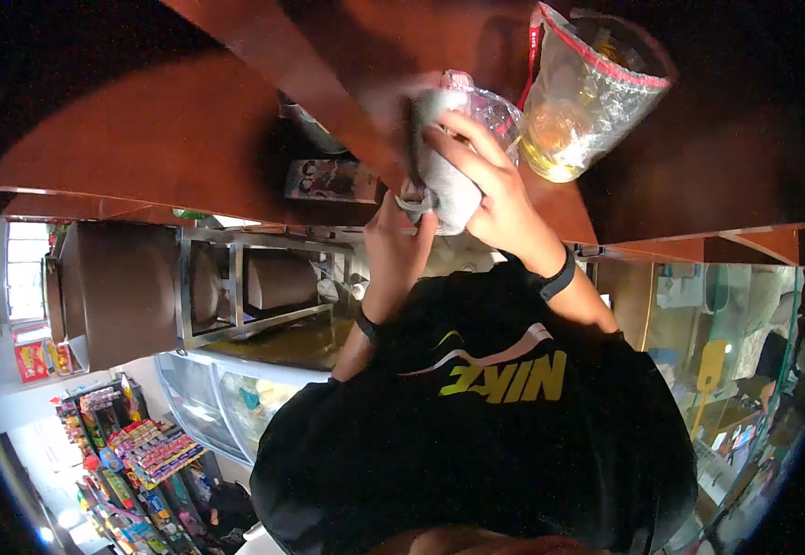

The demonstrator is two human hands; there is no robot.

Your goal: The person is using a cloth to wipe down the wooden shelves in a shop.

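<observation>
A light grey cloth bundle is between my two hands above the reddish-brown wooden surface. My right hand spreads its fingers over the cloth's side and grips it. At its lower left edge, my left hand pinches a fold of the cloth between thumb and fingers. Whether something is inside the cloth cannot be seen. Just behind it shows a clear plastic container, partly covered by my fingers. To the right stands a transparent bag with red trim, holding something yellowish at its bottom.
A blurred wooden board slants across the view close to my hands. Left of them lies a printed box. Further off are brown boxes by a metal frame, a glass-topped freezer, a snack rack and a yellow fly swatter.
</observation>
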